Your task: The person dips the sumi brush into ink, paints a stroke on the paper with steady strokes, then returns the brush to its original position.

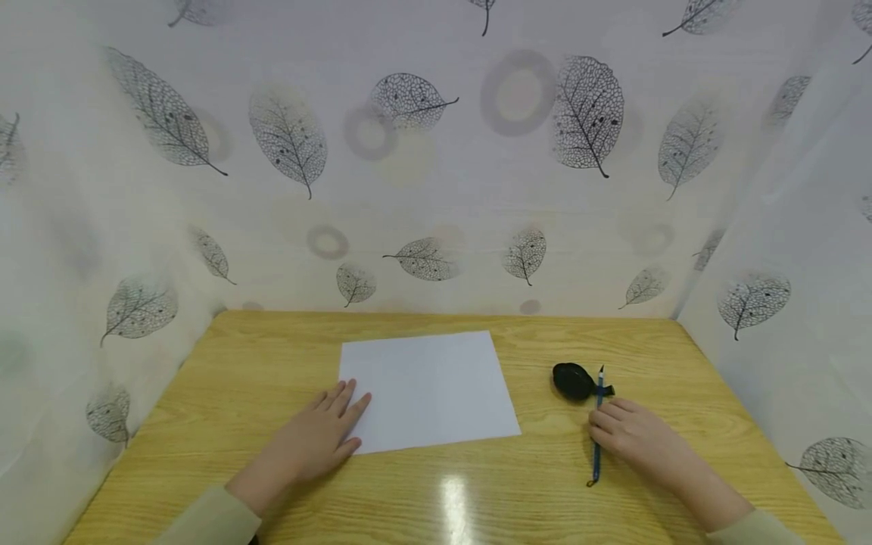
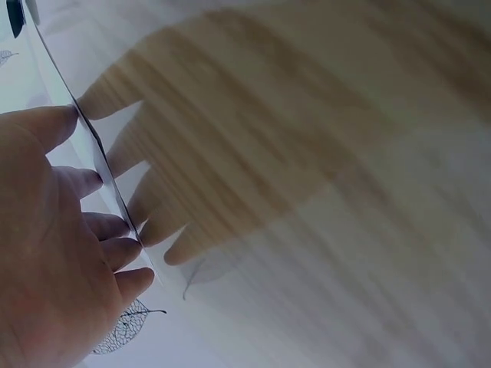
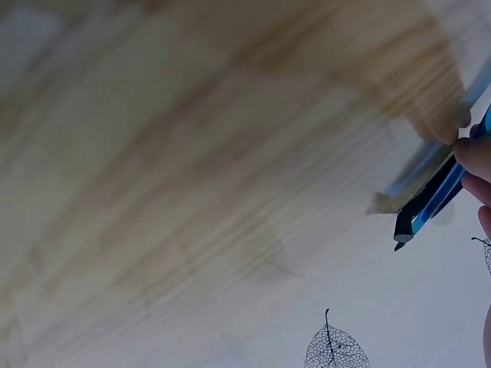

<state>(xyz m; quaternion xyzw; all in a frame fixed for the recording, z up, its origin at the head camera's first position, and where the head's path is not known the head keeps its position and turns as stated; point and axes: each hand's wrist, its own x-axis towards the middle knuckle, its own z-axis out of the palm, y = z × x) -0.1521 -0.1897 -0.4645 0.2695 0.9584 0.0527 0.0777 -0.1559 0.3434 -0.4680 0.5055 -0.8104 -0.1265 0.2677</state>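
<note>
A white sheet of paper (image 1: 436, 393) lies on the table. My left hand (image 1: 315, 439) rests spread at its left edge, fingertips on the paper; the left wrist view shows those straight fingers (image 2: 115, 226) along the edge. To the right, a slim blue brush (image 1: 596, 463) with a dark pointed tip lies across the short handle of a small black dish (image 1: 573, 381). My right hand (image 1: 640, 439) pinches the brush near its middle. In the right wrist view the fingertips (image 3: 474, 157) meet the blue shaft, part of which they hide.
The wooden table (image 1: 225, 393) has glossy reflections. A pale curtain (image 1: 436, 189) printed with skeleton leaves stands behind it and along both sides. A small loop hangs at the brush's near end.
</note>
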